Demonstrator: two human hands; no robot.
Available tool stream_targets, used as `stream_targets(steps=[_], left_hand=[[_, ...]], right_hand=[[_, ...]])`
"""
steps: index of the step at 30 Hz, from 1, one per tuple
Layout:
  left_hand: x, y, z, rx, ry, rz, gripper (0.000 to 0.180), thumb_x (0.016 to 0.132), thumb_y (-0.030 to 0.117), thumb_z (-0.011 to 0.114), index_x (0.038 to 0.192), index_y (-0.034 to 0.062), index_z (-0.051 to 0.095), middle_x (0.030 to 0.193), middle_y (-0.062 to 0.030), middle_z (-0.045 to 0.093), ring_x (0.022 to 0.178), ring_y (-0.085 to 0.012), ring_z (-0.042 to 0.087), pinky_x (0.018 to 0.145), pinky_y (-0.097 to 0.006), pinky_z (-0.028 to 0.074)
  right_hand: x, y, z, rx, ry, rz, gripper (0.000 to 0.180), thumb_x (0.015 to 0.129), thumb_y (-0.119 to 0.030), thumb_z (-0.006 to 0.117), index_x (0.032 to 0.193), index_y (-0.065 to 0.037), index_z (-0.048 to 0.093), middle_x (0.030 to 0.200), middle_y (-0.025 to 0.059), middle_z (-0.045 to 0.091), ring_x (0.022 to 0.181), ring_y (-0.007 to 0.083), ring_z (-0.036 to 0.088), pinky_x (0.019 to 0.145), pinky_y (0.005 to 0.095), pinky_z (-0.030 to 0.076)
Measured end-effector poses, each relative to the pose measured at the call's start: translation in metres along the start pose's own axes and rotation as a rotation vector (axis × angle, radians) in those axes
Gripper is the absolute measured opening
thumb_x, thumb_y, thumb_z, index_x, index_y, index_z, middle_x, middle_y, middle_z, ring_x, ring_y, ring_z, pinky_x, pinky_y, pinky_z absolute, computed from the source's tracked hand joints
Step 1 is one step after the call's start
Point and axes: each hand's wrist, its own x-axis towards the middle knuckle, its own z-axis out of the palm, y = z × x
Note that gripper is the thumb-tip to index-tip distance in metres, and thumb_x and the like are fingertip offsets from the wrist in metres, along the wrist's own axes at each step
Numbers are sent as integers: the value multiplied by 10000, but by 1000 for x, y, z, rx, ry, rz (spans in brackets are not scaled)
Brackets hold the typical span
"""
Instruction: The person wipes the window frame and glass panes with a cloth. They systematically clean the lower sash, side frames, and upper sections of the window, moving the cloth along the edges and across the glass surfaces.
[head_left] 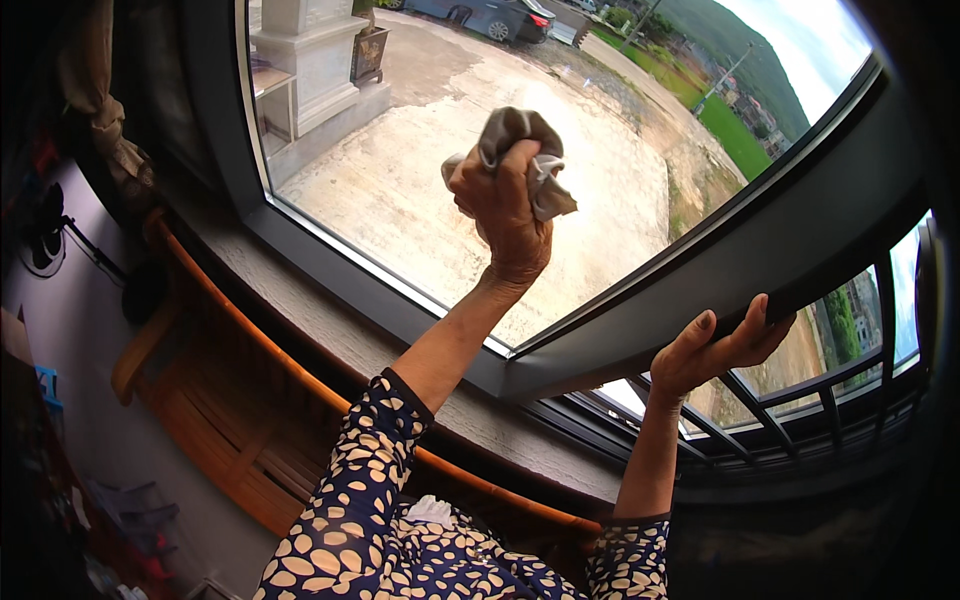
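Observation:
My left hand (508, 205) is closed around a crumpled grey-beige cloth (548, 185) in front of the large window pane (420, 240). The cloth bunches above and beside the fingers; whether it presses on the glass I cannot tell. Lower right, my right hand (715, 350) is open with fingers stretched, by the lower edge of the dark grey window frame (720, 270). It holds nothing, and its fingertips are at or very near that edge.
A curved wooden bench (230, 440) stands below the rough window sill (290, 290). Black window bars (830, 400) run along the right. A tied curtain (105, 110) hangs at far left, above a black fan (45, 235). Outside are paving and a parked car (490, 18).

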Motion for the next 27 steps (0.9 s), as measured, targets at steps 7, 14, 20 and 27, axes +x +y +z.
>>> stream_targets(steps=[7, 14, 20, 27], left_hand=[[-37, 33, 2, -89, -151, 254, 336, 719, 225, 729, 1044, 207, 649, 1115, -64, 462, 1027, -255, 386, 886, -433, 303], [-106, 22, -8, -88, -309, 377, 290, 727, 319, 764, 1001, 372, 690, 1099, 10, 401, 1086, -188, 345, 898, -403, 305], [-130, -9, -36, 23, -349, 443, 309, 684, 400, 815, 955, 391, 667, 1045, 7, 384, 1045, -200, 365, 884, -415, 311], [-69, -26, -28, 56, -271, 340, 333, 846, 475, 638, 1077, 244, 571, 1070, -62, 416, 987, -232, 397, 850, -430, 323]], right_hand=[[3, -2, -2, 9, -12, -23, 525, 1017, -365, 342, 1430, -41, 314, 1483, 227, 146, 1404, 361, 126, 1110, 525, 199], [6, -9, 0, 15, -13, -10, 534, 1014, -368, 357, 1435, -41, 311, 1482, 226, 150, 1401, 362, 139, 1112, 523, 198], [2, 1, 0, -58, -19, -28, 513, 1007, -371, 353, 1432, -86, 327, 1476, 244, 116, 1402, 385, 169, 1092, 517, 286], [2, 3, -3, -64, -5, -38, 529, 1003, -366, 350, 1435, -61, 320, 1469, 250, 155, 1410, 374, 155, 1105, 524, 256]])
